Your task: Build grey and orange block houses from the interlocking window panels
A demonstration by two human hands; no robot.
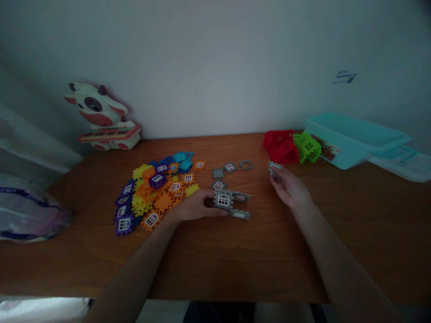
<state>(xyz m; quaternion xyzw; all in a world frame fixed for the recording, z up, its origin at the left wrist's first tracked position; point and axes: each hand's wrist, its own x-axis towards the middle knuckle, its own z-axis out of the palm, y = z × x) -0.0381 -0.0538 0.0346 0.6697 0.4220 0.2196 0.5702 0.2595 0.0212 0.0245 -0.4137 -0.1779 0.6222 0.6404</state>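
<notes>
My left hand (198, 205) grips a grey assembly of interlocking building tiles (223, 200), low over the wooden table. Its near tile carries a white window print, and two more tiles stick out to the right. In my right hand (291, 187), thumb and fingers pinch a single grey tile (275, 168), apart from the assembly. Just beyond the left hand lie several loose grey tiles: a plain one (217, 173), a window one (230, 167) and an open-centred one (245, 165). Left of that hand spreads a pile of orange tiles (164, 202), yellow, purple and blue ones.
A red tile structure (281, 146) and a green one (307, 147) stand at the back right beside a turquoise bin (353, 134) and its lid (404, 162). At the back left sits a cow toy with keys (107, 117). A plastic bag (30, 211) lies at the left.
</notes>
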